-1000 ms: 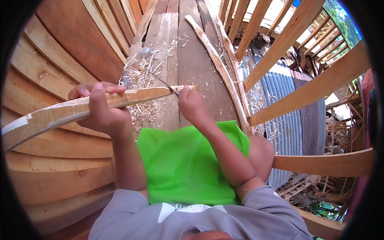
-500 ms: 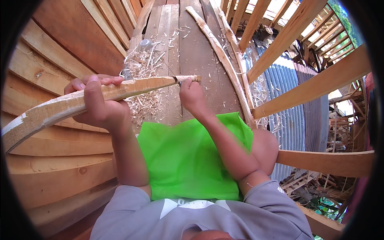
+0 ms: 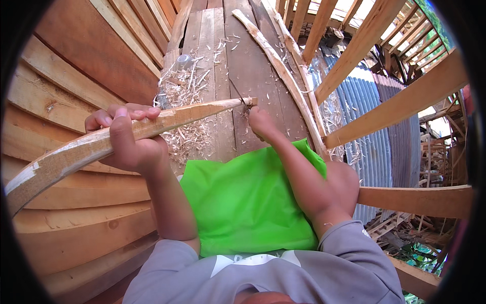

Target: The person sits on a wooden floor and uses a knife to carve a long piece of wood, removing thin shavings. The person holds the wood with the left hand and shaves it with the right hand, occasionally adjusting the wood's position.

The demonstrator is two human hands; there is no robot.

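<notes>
Beyond and left of the green cloth [image 3: 253, 207], a curved wooden piece [image 3: 190, 112] is being clasped by the left hand [image 3: 124, 134], its tip being crossed by a knife [image 3: 237, 91] clenched in the right hand [image 3: 261, 123].

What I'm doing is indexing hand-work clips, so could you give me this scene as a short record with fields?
Left hand: gripping a curved wooden piece
Right hand: holding a thin-bladed tool, handle mostly hidden
Tool position: across the wooden piece, near its narrow end
Floor: boards with wood shavings, a small translucent container, two long pale poles
Lap: green cloth
Left side: plank wall
Right side: wooden rails, corrugated metal sheets beyond
</notes>
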